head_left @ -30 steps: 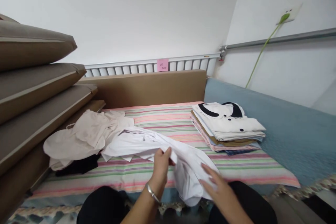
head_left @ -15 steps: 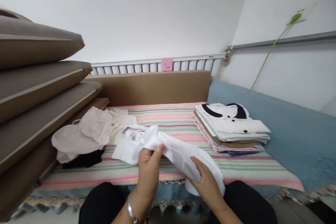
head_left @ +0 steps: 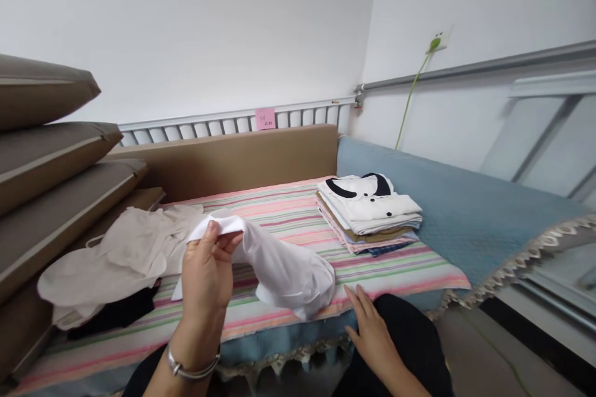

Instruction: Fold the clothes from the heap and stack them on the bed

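Observation:
A white garment [head_left: 288,270] lies partly on the striped cloth, its near end bunched close to the front edge. My left hand [head_left: 207,279], with a silver bangle at the wrist, pinches an edge of it and lifts that part up. What kind of garment it is I cannot make out. Over my right knee, my right hand [head_left: 370,325] is empty, its fingers spread, just right of the white fabric and apart from it. To the left lies a crumpled beige garment [head_left: 135,245] with a thin strap, and a black piece of clothing [head_left: 116,313] shows beneath it.
A folded stack of clothes [head_left: 372,211] sits at the right on the striped cloth [head_left: 288,211], a white top with black trim uppermost. Brown cushions [head_left: 60,186] are piled at the left. Behind are a brown backrest [head_left: 242,164] and a radiator [head_left: 200,129]; a blue-covered armrest [head_left: 465,198] borders the right.
My left hand has raised its edge of the white garment. My right hand has come off the fabric and now rests apart from it. The camera view has turned to the right.

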